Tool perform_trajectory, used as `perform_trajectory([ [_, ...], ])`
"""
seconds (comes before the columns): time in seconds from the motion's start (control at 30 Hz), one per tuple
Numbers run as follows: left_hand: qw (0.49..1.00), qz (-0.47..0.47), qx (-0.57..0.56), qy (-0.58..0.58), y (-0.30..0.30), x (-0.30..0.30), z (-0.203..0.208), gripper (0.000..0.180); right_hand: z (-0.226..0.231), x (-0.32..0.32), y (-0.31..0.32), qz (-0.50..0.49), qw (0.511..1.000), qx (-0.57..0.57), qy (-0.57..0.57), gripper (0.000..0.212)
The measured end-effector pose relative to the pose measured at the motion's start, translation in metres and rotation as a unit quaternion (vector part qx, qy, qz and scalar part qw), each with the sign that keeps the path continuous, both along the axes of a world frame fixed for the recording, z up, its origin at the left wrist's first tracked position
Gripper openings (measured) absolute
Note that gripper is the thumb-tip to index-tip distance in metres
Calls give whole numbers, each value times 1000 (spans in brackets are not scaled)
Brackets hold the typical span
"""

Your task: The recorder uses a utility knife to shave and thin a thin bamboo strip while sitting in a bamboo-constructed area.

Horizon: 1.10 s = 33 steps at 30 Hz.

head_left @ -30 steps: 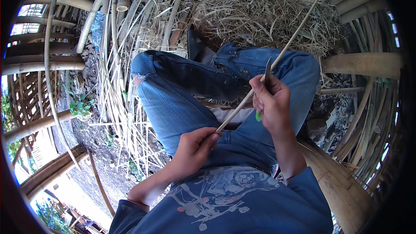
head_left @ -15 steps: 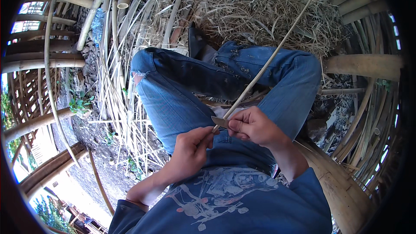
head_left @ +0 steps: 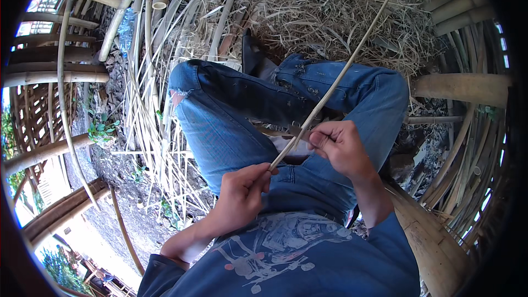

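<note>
My left hand (head_left: 243, 190) is closed round the near end of a long thin bamboo strip (head_left: 342, 77), low in front of my lap. From there the strip slants up and away to the right, across my bent legs. Beside it, my right hand (head_left: 340, 146) is closed on a small knife, its handle hidden by the fingers. The knife's blade (head_left: 296, 130) shows dark and lies across the strip, a little beyond the left hand. A thin curl of shaving (head_left: 297, 143) seems to stand off the strip just below the blade.
Curly shavings (head_left: 330, 19) heap up beyond my feet. Pale split strips (head_left: 146, 110) lie in a bundle to the left. A thick bamboo pole (head_left: 423, 231) passes at my right side, with more long strips (head_left: 467, 137) stacked farther right. Bamboo slats (head_left: 55, 77) wall the left.
My right hand and the knife have slid up along the strip, away from my left hand. The left hand keeps its hold in nearly the same place.
</note>
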<state>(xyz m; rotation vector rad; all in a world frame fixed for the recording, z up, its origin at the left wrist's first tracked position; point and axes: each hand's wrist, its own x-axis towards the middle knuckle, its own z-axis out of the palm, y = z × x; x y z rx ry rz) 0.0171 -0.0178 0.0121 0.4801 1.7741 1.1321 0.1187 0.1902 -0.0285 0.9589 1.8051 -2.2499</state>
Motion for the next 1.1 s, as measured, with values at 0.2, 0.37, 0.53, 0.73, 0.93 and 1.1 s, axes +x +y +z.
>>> perform_trajectory([
  [0.2, 1000, 6, 12, -14, 0, 1, 2, 19, 11, -8, 5, -79, 997, 6, 22, 18],
  [0.37, 1000, 5, 20, -13, -4, 1, -2, 20, 7, -9, 8, -62, 996, 61, 11, 16],
  [0.53, 1000, 2, 13, -24, -7, -1, -4, 20, 6, -9, 12, -40, 992, 122, 7, 11],
  [0.73, 999, -21, 13, -28, -21, -4, -7, 21, 3, -1, 32, 47, 998, -29, 18, 10],
  [0.93, 999, -42, 17, -5, -32, -10, -4, 19, 0, 8, 35, 82, 996, -13, -19, 8],
  [1.1, 994, -76, -22, -77, -42, -20, -6, 19, -5, 8, 30, 172, 955, 203, 127, 5],
])
